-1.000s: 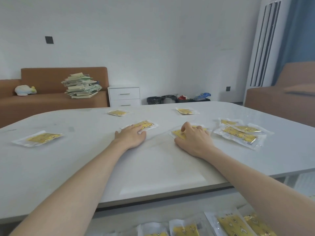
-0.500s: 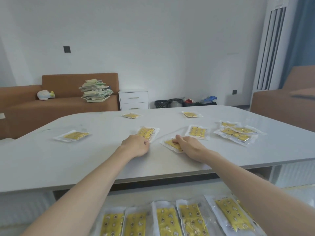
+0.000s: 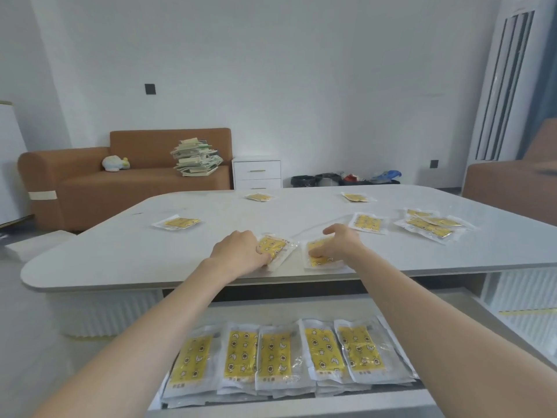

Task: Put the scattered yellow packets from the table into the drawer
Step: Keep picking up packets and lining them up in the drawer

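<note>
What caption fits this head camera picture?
Left hand grips one yellow packet, right hand presses another, above the open drawer.

Packets (image 3: 368, 222) on the table (image 3: 120, 254): clear plastic wrap, glossy and crinkled, over yellow print. Table top is smooth and pale with a faint sheen. Behind the table, the sofa (image 3: 135, 188) looks like matt tan upholstery, and the stack (image 3: 197, 158) on it is paper.

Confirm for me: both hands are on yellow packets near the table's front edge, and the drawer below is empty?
Not empty: the head view shows the open drawer holding a row of yellow packets. The rest holds: left hand and right hand each touch a packet near the table's front edge.
</note>
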A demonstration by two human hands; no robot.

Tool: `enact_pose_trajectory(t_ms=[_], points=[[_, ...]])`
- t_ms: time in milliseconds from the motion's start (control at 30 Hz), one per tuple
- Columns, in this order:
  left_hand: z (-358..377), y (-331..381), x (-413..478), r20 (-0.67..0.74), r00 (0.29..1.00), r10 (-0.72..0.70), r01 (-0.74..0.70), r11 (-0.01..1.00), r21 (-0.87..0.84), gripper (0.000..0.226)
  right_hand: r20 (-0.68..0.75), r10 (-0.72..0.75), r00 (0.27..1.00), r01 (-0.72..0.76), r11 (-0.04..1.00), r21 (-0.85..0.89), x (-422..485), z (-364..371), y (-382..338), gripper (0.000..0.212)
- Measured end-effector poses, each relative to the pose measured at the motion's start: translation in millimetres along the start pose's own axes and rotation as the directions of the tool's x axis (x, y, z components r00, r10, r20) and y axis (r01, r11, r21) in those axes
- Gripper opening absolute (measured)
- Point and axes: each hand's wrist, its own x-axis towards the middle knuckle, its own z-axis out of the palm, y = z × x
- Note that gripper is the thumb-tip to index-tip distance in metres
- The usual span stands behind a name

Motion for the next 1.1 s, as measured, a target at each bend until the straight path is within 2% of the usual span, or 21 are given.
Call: enact_pose_trajectory(t_ms=[100, 233, 333, 433, 500, 567, 600, 700, 767, 833, 933, 1067, 1100], points=[[-1.1, -11.7, -4.2, -0.038, 0.999, -0.017, 0.014, 0.996, -0.094, 0.031, 0.002, 0.010, 1.000, -0.010, 1.000, -0.025, -2.5, -0.7, -2.3, 0.087], [10.4, -26.3, 6.6, -0.140, 0.987, -0.083, 0.034, 0.946, -0.322, 0.032, 0.012, 0.040, 0.999, -0.041, 0.998, 0.054, -0.8, -2.1, -2.7, 0.081], [17.7, -30.2, 20.6, -0.026, 0.992, -0.124, 0.109, 0.939, -0.326, 0.071, -0.026, 0.050, 0.998, -0.048, 0.995, 0.093, 5.7, 0.4, 0.8, 0.070], [19.3, -26.9, 32.7, 0.107, 0.986, -0.126, 0.150, 0.953, -0.265, 0.089, -0.041, 0.063, 0.997, -0.059, 0.993, 0.101, 13.5, 2.1, 3.4, 0.055], [18.3, -23.0, 37.1, 0.166, 0.977, -0.131, 0.172, 0.949, -0.264, 0.079, -0.028, 0.071, 0.997, -0.066, 0.988, 0.140, 16.6, 2.4, 4.3, 0.052], [19.0, -21.7, 39.6, 0.206, 0.971, -0.119, 0.176, 0.942, -0.286, 0.046, -0.013, 0.089, 0.996, -0.085, 0.978, 0.191, 18.1, 2.0, 3.5, 0.051], [19.3, -21.2, 40.2, 0.211, 0.971, -0.115, 0.179, 0.932, -0.316, 0.041, 0.001, 0.102, 0.995, -0.100, 0.970, 0.220, 18.8, 1.2, 3.2, 0.050], [21.6, -22.3, 39.2, 0.203, 0.969, -0.140, 0.215, 0.880, -0.423, 0.048, 0.052, 0.119, 0.992, -0.129, 0.937, 0.325, 19.5, -0.7, 3.2, 0.040], [22.4, -21.7, 36.4, 0.195, 0.972, -0.132, 0.215, 0.836, -0.505, 0.036, 0.098, 0.117, 0.988, -0.147, 0.900, 0.410, 18.0, -2.6, 4.5, 0.034], [20.5, -22.0, 33.8, 0.199, 0.971, -0.132, 0.229, 0.749, -0.622, 0.018, 0.174, 0.093, 0.980, -0.174, 0.823, 0.540, 12.6, -4.9, 3.3, 0.026], [14.1, -27.5, 31.5, 0.204, 0.964, -0.169, 0.264, 0.577, -0.773, 0.022, 0.292, 0.029, 0.956, -0.230, 0.690, 0.686, 8.5, -4.3, -1.0, 0.026], [7.3, -30.5, 24.7, 0.246, 0.955, -0.166, 0.279, 0.225, -0.933, 0.001, 0.354, -0.062, 0.933, -0.221, 0.676, 0.703, 1.1, 8.5, -16.5, 0.018], [6.9, -29.9, 23.2, 0.250, 0.953, -0.170, 0.278, 0.164, -0.947, 0.002, 0.354, -0.080, 0.932, -0.209, 0.679, 0.704, -2.6, 13.4, -21.7, 0.017]])
